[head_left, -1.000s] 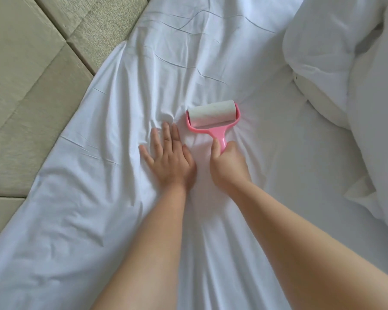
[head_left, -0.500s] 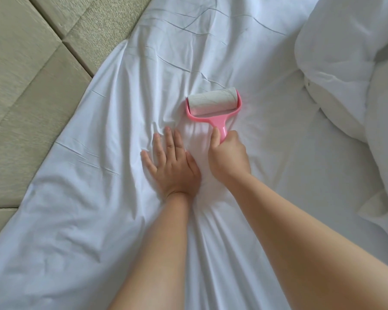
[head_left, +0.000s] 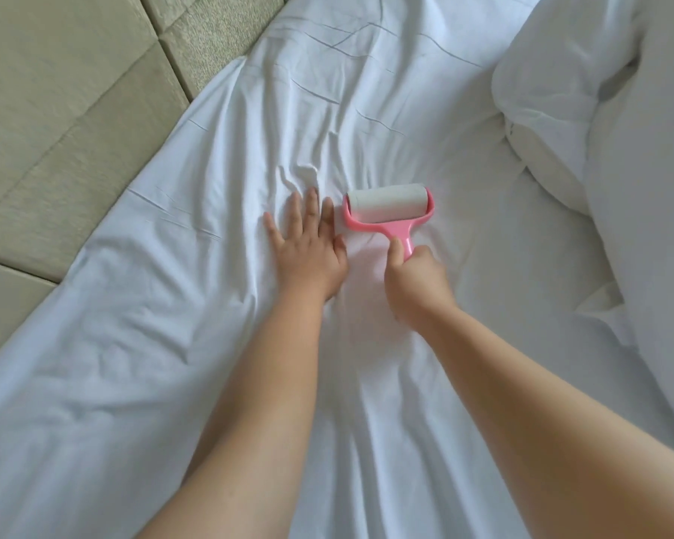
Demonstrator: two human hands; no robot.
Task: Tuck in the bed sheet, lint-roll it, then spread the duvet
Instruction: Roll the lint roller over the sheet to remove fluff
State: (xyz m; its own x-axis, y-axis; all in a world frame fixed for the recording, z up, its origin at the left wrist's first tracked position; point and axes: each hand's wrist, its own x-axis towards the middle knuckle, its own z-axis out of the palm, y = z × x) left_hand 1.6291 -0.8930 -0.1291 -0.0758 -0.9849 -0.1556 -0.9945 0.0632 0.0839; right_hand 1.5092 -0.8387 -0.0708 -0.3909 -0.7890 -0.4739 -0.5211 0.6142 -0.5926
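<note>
A wrinkled white bed sheet [head_left: 172,344] covers the mattress across most of the view. My right hand [head_left: 415,285] grips the pink handle of a lint roller [head_left: 388,206], whose white roll lies on the sheet near the middle. My left hand [head_left: 308,247] rests flat on the sheet with straight fingers, just left of the roller. A bunched white duvet [head_left: 600,110] is piled at the right side of the bed.
A beige padded wall or headboard of square panels [head_left: 74,110] runs along the sheet's left edge. Creases fan out across the sheet above and below my hands.
The roller and my right hand have come back toward me and a little to the right after a push away. My left hand stays flat on the sheet.
</note>
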